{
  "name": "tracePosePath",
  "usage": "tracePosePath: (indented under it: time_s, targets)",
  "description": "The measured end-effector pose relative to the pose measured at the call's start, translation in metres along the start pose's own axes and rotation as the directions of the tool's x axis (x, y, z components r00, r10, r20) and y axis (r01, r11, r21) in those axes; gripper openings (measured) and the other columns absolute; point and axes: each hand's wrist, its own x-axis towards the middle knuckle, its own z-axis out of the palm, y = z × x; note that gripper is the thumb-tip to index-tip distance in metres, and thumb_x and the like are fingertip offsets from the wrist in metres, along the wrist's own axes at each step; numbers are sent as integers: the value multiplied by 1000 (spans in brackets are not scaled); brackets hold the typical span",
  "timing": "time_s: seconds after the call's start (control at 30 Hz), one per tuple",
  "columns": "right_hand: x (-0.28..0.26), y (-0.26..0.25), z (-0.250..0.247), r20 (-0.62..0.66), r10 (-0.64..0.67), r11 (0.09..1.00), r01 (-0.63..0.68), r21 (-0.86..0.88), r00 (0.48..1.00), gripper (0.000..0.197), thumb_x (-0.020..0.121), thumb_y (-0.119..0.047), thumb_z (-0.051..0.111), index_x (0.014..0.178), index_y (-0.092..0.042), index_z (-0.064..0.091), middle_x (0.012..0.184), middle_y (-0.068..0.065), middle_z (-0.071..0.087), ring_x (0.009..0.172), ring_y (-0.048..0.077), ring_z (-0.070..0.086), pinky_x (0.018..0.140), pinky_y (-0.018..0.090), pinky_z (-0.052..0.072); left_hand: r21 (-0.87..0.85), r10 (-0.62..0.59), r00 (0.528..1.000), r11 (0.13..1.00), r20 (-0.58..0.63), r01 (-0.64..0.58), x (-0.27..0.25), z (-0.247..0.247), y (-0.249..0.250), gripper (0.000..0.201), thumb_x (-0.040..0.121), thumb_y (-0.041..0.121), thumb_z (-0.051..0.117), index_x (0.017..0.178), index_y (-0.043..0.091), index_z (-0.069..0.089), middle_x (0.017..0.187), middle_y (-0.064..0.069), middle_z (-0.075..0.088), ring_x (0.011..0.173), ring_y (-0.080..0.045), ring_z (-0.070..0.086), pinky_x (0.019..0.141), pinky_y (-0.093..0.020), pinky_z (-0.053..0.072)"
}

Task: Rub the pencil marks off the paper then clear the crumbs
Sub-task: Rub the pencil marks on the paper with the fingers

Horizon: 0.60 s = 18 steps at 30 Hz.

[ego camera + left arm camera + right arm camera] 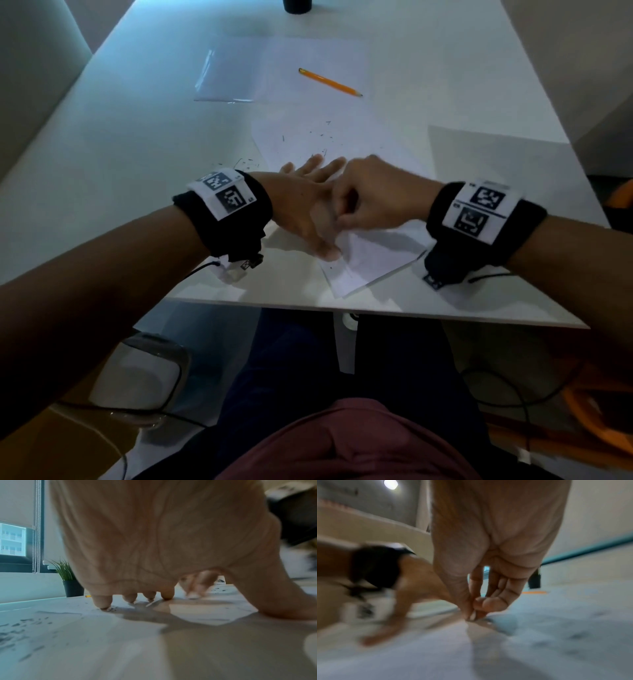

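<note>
I see a white table (pixel 137 144) running from the near edge, where I sit, to a far edge. On it, near the near edge and toward the right side, lies the paper (pixel 370 260), a white sheet set askew with one corner pointing at the near edge. A second pale sheet (pixel 308 65) lies toward the far edge, with a clear plastic sleeve (pixel 222 77) beside it on the left.

My left hand (pixel 301 202) lies spread on the paper; its grip is wide open, fingers straight, fingertips (pixel 102 602) and thumb pressing the sheet down, holding nothing. My right hand (pixel 380 195) meets it from the right, crossing over its fingers; its grip is drawn in tight, thumb and fingertips (pixel 479 604) pinched together at the paper's surface. In the left wrist view a small pale thing shows at those fingertips, but blur keeps me from telling what it is.

A black pot (pixel 297 6) stands at the far edge. An orange pencil (pixel 330 82) lies on the far sheet, well apart from both hands, tip toward the right side.

Dark crumbs (pixel 308 137) are scattered on the paper just beyond the hands, and more crumbs lie on the bare table just left of the left wrist (pixel 245 162).
</note>
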Motion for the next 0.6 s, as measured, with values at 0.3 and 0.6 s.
tracePosePath:
  time_s: [0.3,0.6]
  targets:
    - [4,7,-1,-53,54,998,-55,-16,997,7,75,-10,71,69,-11,73,67,-3,67,63,7,61,59,11,40,-2,-5,1000,1000,9,5,0,0,-2,126,56,88,62,153,48,-8,159,8,-34,145,-25,-33,118,-61,-8]
    - [10,10,-1,-78,53,999,-53,0,996,7,74,-8,71,68,-10,74,68,0,70,66,12,64,61,10,43,-11,-6,1000,1000,-1,6,-1,0,-3,125,58,88,62,154,46,-5,161,9,-30,146,-24,-32,119,-61,-7]
